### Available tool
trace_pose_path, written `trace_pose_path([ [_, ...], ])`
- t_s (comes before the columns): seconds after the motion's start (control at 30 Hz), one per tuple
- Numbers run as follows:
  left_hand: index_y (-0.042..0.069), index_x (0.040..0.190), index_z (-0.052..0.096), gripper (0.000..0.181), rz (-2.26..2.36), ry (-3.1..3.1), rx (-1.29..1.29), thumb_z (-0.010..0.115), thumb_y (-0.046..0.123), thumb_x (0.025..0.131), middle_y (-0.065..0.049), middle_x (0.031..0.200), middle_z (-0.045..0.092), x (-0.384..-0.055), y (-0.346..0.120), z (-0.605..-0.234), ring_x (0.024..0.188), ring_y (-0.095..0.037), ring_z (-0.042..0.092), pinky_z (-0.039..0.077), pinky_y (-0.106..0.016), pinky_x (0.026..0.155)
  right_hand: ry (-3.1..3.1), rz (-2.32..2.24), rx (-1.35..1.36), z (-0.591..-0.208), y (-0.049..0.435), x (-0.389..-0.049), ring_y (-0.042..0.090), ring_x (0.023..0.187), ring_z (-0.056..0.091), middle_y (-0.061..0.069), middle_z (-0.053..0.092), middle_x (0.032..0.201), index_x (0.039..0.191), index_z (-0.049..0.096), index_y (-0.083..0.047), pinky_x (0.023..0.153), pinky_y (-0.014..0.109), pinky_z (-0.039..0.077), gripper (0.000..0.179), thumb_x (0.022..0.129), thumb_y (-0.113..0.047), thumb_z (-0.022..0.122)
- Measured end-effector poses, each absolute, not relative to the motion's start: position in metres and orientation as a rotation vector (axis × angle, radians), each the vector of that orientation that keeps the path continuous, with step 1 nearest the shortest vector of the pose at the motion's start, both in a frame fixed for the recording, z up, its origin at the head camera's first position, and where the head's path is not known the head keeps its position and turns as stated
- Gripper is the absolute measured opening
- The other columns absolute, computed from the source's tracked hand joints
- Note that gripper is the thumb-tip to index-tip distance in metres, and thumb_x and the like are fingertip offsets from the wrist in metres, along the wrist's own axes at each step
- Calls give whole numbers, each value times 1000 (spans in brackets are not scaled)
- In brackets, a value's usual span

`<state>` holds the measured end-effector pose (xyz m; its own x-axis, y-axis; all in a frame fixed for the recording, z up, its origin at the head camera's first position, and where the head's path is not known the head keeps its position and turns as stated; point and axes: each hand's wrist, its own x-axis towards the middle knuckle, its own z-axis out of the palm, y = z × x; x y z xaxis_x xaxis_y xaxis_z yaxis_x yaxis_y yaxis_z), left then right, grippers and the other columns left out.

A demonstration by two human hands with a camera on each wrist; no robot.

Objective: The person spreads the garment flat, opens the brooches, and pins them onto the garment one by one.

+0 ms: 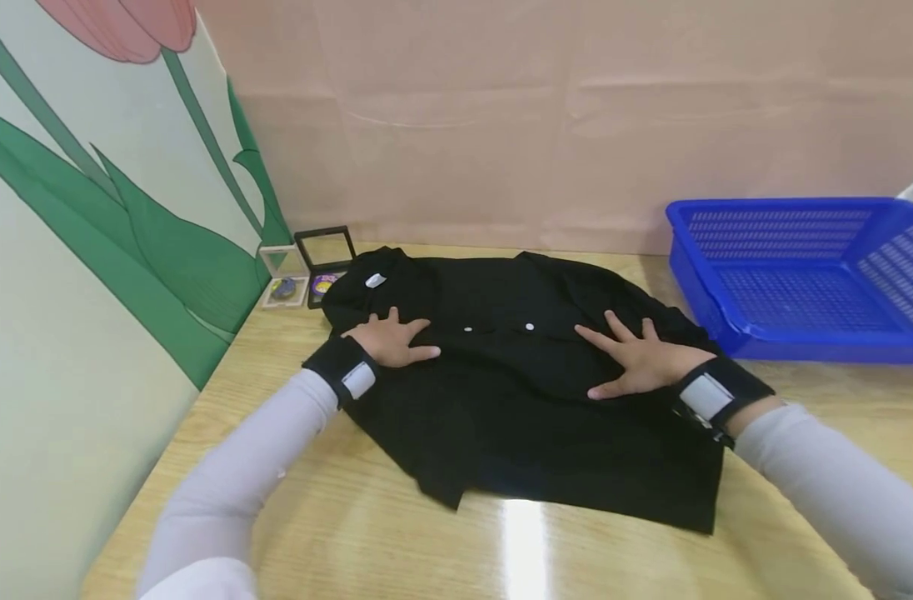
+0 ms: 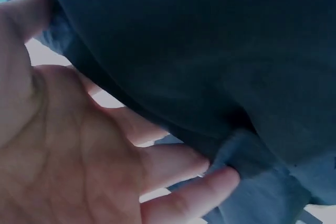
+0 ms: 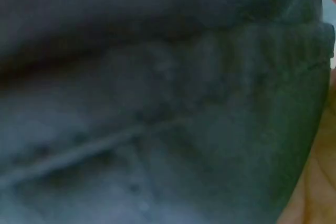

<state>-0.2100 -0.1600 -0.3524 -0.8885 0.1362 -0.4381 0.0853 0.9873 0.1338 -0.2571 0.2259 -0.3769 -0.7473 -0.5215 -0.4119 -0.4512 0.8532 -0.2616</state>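
Note:
A black button-up shirt [image 1: 516, 417] lies spread on the table, with white buttons along its middle and a white label at the upper left. My left hand [image 1: 391, 340] rests on its left side, fingers spread. My right hand [image 1: 640, 364] lies on the right part of the cloth, its fingers also spread apart. In the left wrist view, the palm and fingers of the left hand [image 2: 79, 150] show beside dark cloth [image 2: 184, 51]. Dark, seamed cloth [image 3: 157, 98] fills most of the blurred right wrist view; part of the right hand [image 3: 312, 187] shows at the edge.
A blue plastic basket [image 1: 794, 346] stands at the right, close to the shirt. Two small display frames [image 1: 325, 250] stand at the back left. A wall with painted tulips bounds the left side of the wooden table [image 1: 336, 542]; a pinkish covering [image 1: 464, 125] hangs behind.

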Motion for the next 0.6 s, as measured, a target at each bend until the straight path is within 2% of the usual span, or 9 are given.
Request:
trace_pose_path([
  [0.13,20,159,23,80,235,2631,181,28,71,98,-26,163,14,-225,-160,-354,147,-54,17,18,-65,118,2571,-179,-709,-381,230,-251,82,126,-6,34,-7,161,160,10,-23,94,89,5,108,80,-70,65],
  [0.27,16,158,26,76,233,2641,189,25,66,101,-24,163,20,-236,-153,-355,150,-48,17,17,-61,120,2584,-158,-683,-385,234,-242,82,125,-6,36,-7,160,160,8,-24,92,90,6,105,83,-72,60],
  [0.33,17,158,27,72,182,2668,147,27,62,102,-23,162,22,-239,-147,-355,148,-49,22,23,-62,118,2596,-153,-671,-386,235,-238,82,125,-7,36,-7,160,160,7,-24,92,90,5,103,84,-73,57],
  [0.47,19,158,26,69,64,2722,56,37,58,102,-26,161,24,-241,-134,-349,142,-52,34,35,-61,111,2631,-125,-643,-389,235,-230,82,125,-6,36,-8,160,160,3,-27,85,92,11,102,85,-77,50],
  [0.6,17,158,26,76,28,2731,28,48,58,98,-26,161,24,-242,-125,-343,142,-50,35,35,-56,114,2658,-96,-618,-389,234,-217,84,123,-4,38,-7,159,160,2,-27,76,92,20,101,85,-80,45],
])
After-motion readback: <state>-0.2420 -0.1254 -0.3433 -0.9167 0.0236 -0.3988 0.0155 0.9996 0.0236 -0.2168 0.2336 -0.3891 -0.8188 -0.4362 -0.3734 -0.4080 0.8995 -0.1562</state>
